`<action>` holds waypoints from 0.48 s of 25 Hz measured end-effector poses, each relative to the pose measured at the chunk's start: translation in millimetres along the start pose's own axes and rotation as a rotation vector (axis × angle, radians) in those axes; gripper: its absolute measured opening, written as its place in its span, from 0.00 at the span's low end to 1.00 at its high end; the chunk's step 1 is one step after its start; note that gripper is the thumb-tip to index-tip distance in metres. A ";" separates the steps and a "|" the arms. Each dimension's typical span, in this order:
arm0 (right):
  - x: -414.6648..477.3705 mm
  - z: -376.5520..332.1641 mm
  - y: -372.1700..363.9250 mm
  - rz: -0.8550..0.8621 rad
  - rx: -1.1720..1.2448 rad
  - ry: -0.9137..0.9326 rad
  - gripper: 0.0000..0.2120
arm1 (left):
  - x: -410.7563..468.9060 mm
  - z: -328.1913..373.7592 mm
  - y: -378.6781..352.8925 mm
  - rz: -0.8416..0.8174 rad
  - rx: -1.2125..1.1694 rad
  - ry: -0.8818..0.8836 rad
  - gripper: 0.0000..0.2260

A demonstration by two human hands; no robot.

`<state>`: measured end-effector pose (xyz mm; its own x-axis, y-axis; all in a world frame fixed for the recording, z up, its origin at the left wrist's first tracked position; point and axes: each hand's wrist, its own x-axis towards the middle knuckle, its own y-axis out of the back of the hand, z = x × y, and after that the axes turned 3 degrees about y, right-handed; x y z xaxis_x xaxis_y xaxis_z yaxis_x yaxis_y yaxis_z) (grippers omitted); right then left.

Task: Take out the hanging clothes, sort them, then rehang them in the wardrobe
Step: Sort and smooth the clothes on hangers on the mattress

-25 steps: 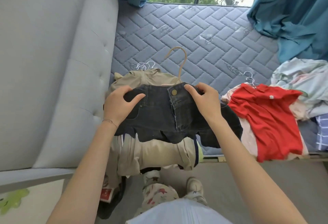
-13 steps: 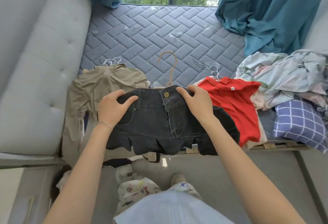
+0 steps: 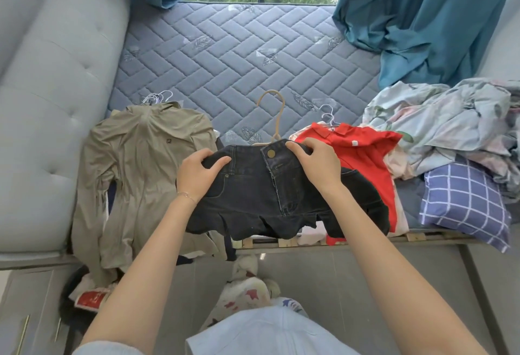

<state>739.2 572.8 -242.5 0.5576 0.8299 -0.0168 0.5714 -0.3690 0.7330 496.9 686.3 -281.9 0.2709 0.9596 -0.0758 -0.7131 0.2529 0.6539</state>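
- The dark denim garment [image 3: 253, 194] is being held up by its waistband in 2 hands. It is being kept over the near edge of the mattress [image 3: 225, 53], between the khaki jacket [image 3: 146, 163] and the red polo shirt [image 3: 363, 157].
- The left side of the waistband is being clamped by the left hand [image 3: 197, 177]. The grip is closed on the denim, with the thumb laid across the front and the fingers curled over the top edge.
- The waistband just right of the brass button is being pinched by the right hand [image 3: 318, 166], so this grip is also holding the denim.
- The frayed hem is being left to hang past the bed's edge.
- The hook of a beige hanger [image 3: 277, 112] is being shown above the waistband. The rest of the hanger is being hidden by the denim.
- The khaki jacket is being supported by the mattress on the left, with its lower part draping off the edge. White wire hanger hooks [image 3: 156, 97] are being shown at its collar.
- The red polo shirt is being carried on a white hanger [image 3: 327, 115], and its left edge is being overlapped by the denim.
- Floral bedding [image 3: 450, 118] and a checked pillow [image 3: 464, 202] are being kept at the right, under a teal curtain [image 3: 436, 16].
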 end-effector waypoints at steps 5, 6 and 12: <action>48.4 19.9 -26.5 -0.045 -0.023 -0.088 0.24 | 59.7 -19.7 -39.7 -0.063 -0.004 0.030 0.17; 58.6 24.1 -33.6 -0.053 -0.031 -0.109 0.24 | 71.3 -25.0 -46.8 -0.072 -0.003 0.035 0.17; 137.5 53.4 -83.5 -0.100 -0.036 -0.202 0.27 | 148.9 -52.0 -87.6 -0.099 0.009 0.071 0.17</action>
<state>800.3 695.3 -342.4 0.6108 0.7596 -0.2235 0.6096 -0.2711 0.7449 566.0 813.4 -389.7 0.2929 0.9363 -0.1938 -0.6793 0.3464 0.6470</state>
